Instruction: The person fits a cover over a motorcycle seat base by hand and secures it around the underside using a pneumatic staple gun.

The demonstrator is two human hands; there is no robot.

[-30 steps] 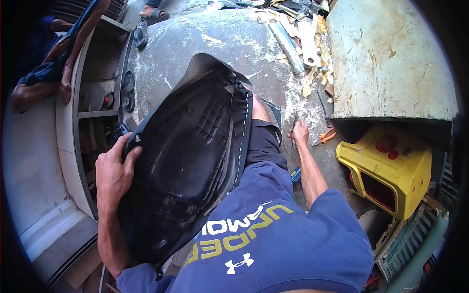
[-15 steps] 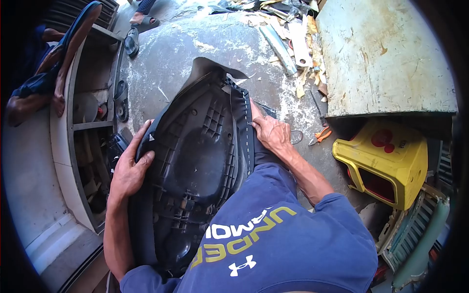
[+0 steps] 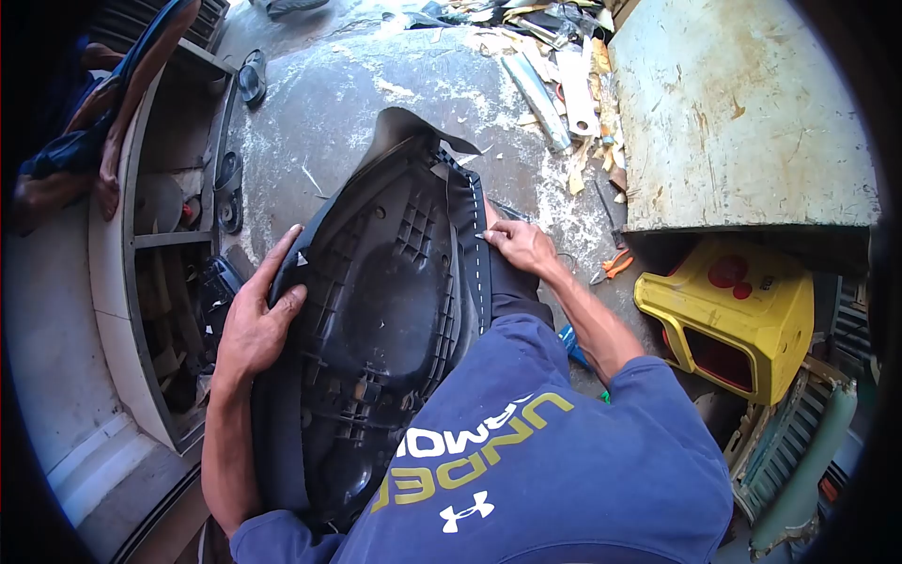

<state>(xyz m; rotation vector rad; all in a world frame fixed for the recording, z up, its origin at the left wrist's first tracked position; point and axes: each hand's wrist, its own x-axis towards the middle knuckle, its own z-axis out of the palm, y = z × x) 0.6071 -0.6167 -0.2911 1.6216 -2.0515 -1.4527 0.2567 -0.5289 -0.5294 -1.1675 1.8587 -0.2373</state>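
Observation:
A black motorcycle seat (image 3: 371,310) lies upside down across my lap, its ribbed plastic base facing up. Its black cover (image 3: 404,132) is folded loosely over the rim and stands up at the far end. White dashed stitching runs along the cover's right edge. My left hand (image 3: 258,315) grips the seat's left side, thumb on the inner face and fingers along the outside. At the stitched edge, my right hand (image 3: 520,246) is closed in a pinch, with a small pale tip showing at the fingertips. What it pinches is too small to make out.
Orange-handled pliers (image 3: 615,265) lie on the floor at right, near a yellow plastic stool (image 3: 733,320) on its side. A pale worn panel (image 3: 752,122) stands above them. Scraps (image 3: 573,85) litter the back. Another person's leg and hand (image 3: 108,193) are by the left shelf (image 3: 174,240).
My right hand has turned slightly and its pinch has shifted a little at the stitched edge. My left hand keeps its hold. The foot at the top left has moved.

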